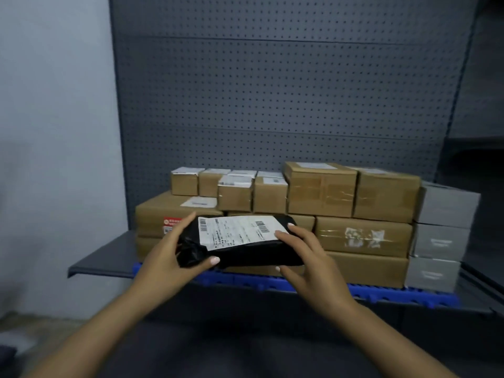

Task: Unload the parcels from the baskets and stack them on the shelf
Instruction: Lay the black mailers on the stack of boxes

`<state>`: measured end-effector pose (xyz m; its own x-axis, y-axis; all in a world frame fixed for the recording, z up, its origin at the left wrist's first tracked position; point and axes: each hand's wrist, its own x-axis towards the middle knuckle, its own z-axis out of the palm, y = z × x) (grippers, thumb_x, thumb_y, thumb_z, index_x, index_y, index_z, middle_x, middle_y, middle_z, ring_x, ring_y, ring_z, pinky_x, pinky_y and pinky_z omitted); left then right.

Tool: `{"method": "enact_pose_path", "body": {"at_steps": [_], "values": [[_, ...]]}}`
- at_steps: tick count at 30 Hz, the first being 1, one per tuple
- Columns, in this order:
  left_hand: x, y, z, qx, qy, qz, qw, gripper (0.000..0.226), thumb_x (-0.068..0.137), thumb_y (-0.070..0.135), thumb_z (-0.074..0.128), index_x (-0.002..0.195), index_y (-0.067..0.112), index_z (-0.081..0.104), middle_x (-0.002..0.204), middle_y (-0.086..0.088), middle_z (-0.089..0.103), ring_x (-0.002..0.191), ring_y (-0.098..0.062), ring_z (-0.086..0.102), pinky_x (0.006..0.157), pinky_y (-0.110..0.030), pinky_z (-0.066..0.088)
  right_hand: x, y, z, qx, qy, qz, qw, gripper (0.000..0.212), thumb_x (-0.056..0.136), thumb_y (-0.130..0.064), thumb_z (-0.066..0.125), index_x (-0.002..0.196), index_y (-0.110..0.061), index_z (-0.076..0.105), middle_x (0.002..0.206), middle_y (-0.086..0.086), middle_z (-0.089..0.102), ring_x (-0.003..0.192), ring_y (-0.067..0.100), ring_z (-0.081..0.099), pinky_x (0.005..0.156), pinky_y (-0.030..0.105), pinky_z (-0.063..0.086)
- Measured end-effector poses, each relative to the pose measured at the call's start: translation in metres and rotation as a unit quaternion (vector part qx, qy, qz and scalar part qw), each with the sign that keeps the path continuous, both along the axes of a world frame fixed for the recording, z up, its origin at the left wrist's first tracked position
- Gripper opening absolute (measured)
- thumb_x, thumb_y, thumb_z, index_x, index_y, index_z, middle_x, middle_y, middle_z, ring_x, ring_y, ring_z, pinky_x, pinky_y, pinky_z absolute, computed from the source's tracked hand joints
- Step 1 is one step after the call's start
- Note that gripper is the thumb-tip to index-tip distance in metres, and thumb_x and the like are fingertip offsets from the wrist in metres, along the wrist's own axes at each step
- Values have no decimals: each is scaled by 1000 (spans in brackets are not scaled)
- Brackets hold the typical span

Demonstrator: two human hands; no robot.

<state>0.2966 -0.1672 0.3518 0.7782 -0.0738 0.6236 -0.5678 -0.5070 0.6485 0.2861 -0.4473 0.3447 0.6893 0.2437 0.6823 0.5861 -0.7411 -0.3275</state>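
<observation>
Holding a black parcel [240, 245] up at the shelf [103, 264], label facing me. My left hand [174, 251] grips its crumpled left end, thumb underneath and fingers curled over the top edge; my right hand [302, 251] clasps the right end, fingertips on the label side and thumb below. The parcel is in the air, just in front of the brown boxes [321, 192] stacked on the blue mat [381, 294], with grey boxes [441, 225] at the far right. No baskets in sight, so I judge this is the placing step. Next I need a flat spot, probably atop the low box [177, 211] on the left, set down level so the soft bag doesn't slide off.
</observation>
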Motion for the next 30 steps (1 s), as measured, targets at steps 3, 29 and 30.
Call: {"method": "enact_pose_path", "body": {"at_steps": [3, 29, 30], "values": [[5, 35, 6, -9, 9, 16, 1000, 88, 58, 53, 78, 136, 44, 39, 127, 29, 51, 114, 16, 47, 92, -8, 39, 16, 34, 12, -21, -2, 24, 999, 59, 89, -22, 66, 141, -35, 41, 153, -15, 24, 135, 8, 36, 104, 28, 41], [161, 145, 32, 196, -25, 252, 947, 73, 85, 31, 69, 147, 24, 31, 150, 1, 36, 139, -19, 31, 115, -36, 28, 199, 154, 69, -310, -68, -153, 936, 76, 73, -67, 65, 138, -30, 47, 148, 11, 42, 143, 37, 24, 112, 57, 4], [163, 139, 31, 222, -46, 269, 936, 69, 88, 31, 65, 147, 26, 31, 154, 1, 31, 143, -20, 24, 117, -38, 20, 203, 148, 72, -301, -53, -159, 939, 81, 77, -73, 52, 145, -33, 36, 155, 11, 30, 146, 36, 11, 113, 56, -4]]}}
